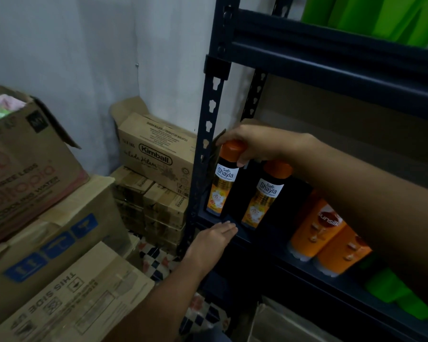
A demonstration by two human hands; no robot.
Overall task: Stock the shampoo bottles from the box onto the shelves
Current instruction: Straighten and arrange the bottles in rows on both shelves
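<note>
Shampoo bottles are standing on the dark metal shelf (269, 245), and the person is reaching into it with both arms. Their right hand (255, 141) is coming in from the right and curling over the orange cap of the leftmost black bottle (223, 183), fingers and thumb gripping the top while the bottle is standing upright at the shelf's left end, just beside the front post (209, 134). A second black bottle (265, 196) with the same orange cap and white label is standing just to the right of it, close but not clearly touching. Further right along the shelf, two orange bottles (324, 235) are sitting side by side, partly hidden behind the right forearm. The left hand (213, 239) is resting at the shelf's front edge, below the gripped bottle, fingers straight and together, holding nothing. Green items (381, 18) are showing on the level above the shelf, and another green thing (393, 294) is lying at its far right. Left of the shelf, cardboard boxes are stacked against the white wall: a Kimball carton (156, 154) on top of smaller ones, and bigger boxes (47, 243) nearer the person. Patterned floor tiles (156, 260) are peeking out between the boxes and the shelf.
</note>
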